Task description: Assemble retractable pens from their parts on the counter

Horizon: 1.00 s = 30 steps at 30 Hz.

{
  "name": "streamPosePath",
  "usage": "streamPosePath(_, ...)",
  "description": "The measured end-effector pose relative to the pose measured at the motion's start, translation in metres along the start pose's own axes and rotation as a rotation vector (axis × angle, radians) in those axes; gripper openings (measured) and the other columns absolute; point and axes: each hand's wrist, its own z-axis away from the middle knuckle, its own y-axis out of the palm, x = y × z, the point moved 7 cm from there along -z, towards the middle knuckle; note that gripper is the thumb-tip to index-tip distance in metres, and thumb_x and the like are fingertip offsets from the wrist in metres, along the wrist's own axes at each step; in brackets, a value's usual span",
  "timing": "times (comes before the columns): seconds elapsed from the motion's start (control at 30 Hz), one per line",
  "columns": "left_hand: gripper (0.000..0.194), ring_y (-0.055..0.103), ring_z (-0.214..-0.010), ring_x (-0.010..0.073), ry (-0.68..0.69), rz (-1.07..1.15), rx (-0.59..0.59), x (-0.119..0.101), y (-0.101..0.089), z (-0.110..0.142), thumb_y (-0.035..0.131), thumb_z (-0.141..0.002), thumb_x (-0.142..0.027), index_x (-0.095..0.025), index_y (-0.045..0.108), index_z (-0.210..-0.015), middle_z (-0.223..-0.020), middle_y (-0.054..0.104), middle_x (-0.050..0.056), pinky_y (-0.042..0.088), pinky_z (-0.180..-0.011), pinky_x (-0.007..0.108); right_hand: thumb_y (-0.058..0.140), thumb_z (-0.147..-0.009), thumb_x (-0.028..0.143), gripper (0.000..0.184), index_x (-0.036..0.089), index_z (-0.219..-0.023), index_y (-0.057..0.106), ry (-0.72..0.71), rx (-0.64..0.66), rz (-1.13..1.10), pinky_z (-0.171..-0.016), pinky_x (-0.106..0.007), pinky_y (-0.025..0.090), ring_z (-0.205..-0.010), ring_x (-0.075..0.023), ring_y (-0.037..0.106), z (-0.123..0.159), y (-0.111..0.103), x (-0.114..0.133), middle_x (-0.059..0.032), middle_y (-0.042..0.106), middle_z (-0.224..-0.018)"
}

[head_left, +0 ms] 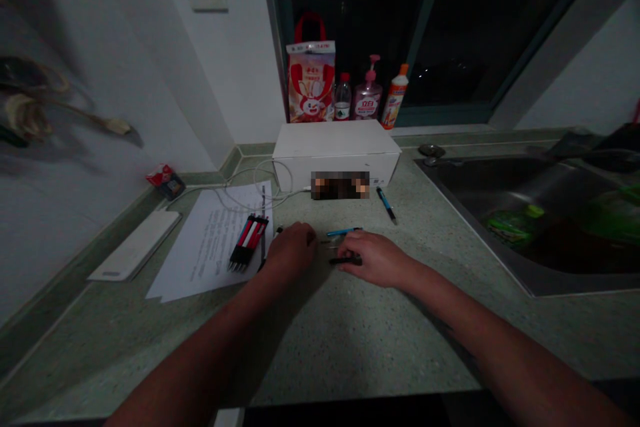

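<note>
Forearms (200,360) are stretching across the surface (360,347) toward a white box (336,153); in front of it, I'm seeing the left hand (291,252) curling down, its hold hidden, a blue pen (344,231) lying just beyond, and the right hand (377,259) pressing its fingers (353,253) onto a black pen (345,261).

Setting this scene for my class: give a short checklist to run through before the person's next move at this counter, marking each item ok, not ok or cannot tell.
Left hand clear of the pen bundle: ok.
Right hand gripping the black pen: cannot tell.
Blue pen free between the hands: ok.
Pen bundle resting on the paper sheet: ok.
White cable off the paper sheet: not ok.
</note>
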Motion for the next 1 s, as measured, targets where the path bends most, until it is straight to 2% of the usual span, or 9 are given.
streamPosePath(0.17, 0.012, 0.068, -0.086, 0.0248, 0.039, 0.179, -0.059, -0.001, -0.001, -0.002, 0.060, -0.089, -0.020, -0.020, 0.072, -0.089, -0.094, 0.076, 0.010, 0.046, -0.077, 0.034, 0.074, -0.083, 0.014, 0.010, 0.023, -0.089, 0.072, 0.000, -0.056, -0.015, -0.075, -0.033, 0.045, -0.086, -0.0214, 0.063, -0.001, -0.003, 0.000, -0.0037, 0.068, -0.088)
streamPosePath(0.33, 0.009, 0.070, -0.081, 0.0206, 0.069, 0.536, 0.003, -0.013, 0.005, -0.001, 0.063, -0.087, -0.026, -0.022, 0.071, -0.087, -0.087, 0.077, 0.004, 0.050, -0.077, 0.031, 0.069, -0.088, 0.017, 0.008, 0.021, -0.096, 0.067, 0.102, -0.190, -0.004, -0.072, -0.032, 0.043, -0.080, -0.0194, 0.063, -0.001, -0.014, -0.009, -0.0040, 0.069, -0.088)
streamPosePath(0.47, 0.007, 0.070, -0.081, 0.0195, 0.038, 0.680, 0.033, -0.018, 0.008, 0.000, 0.066, -0.083, -0.025, -0.022, 0.071, -0.086, -0.085, 0.077, 0.003, 0.053, -0.078, 0.030, 0.068, -0.089, 0.019, 0.010, 0.022, -0.098, 0.065, 0.107, -0.267, -0.020, -0.073, -0.032, 0.044, -0.082, -0.0197, 0.063, 0.001, -0.020, -0.013, -0.0048, 0.070, -0.092)
streamPosePath(0.77, 0.007, 0.073, -0.082, 0.0203, 0.013, 0.772, 0.036, -0.017, 0.007, 0.000, 0.068, -0.081, -0.024, -0.020, 0.073, -0.083, -0.086, 0.080, 0.004, 0.057, -0.080, 0.033, 0.064, -0.096, 0.022, 0.006, 0.022, -0.100, 0.068, 0.076, -0.306, -0.092, -0.077, -0.032, 0.047, -0.087, -0.0202, 0.067, 0.001, -0.025, -0.010, -0.0060, 0.073, -0.098)
streamPosePath(0.9, 0.009, 0.073, -0.085, 0.0204, 0.034, 0.730, 0.026, -0.019, 0.008, 0.001, 0.068, -0.081, -0.025, -0.021, 0.074, -0.085, -0.089, 0.080, 0.004, 0.057, -0.082, 0.033, 0.052, -0.102, 0.024, 0.018, 0.022, -0.100, 0.070, 0.122, -0.277, -0.187, -0.076, -0.032, 0.048, -0.080, -0.0186, 0.067, -0.001, -0.020, -0.015, -0.0033, 0.074, -0.086)
streamPosePath(1.0, 0.009, 0.073, -0.084, 0.0200, 0.027, 0.727, 0.000, -0.017, 0.009, 0.001, 0.067, -0.082, -0.026, -0.021, 0.074, -0.086, -0.089, 0.079, 0.004, 0.057, -0.081, 0.033, 0.060, -0.097, 0.027, 0.015, 0.023, -0.110, 0.067, 0.146, -0.286, -0.244, -0.070, -0.030, 0.047, -0.075, -0.0176, 0.066, 0.000, -0.019, -0.016, -0.0019, 0.073, -0.086)
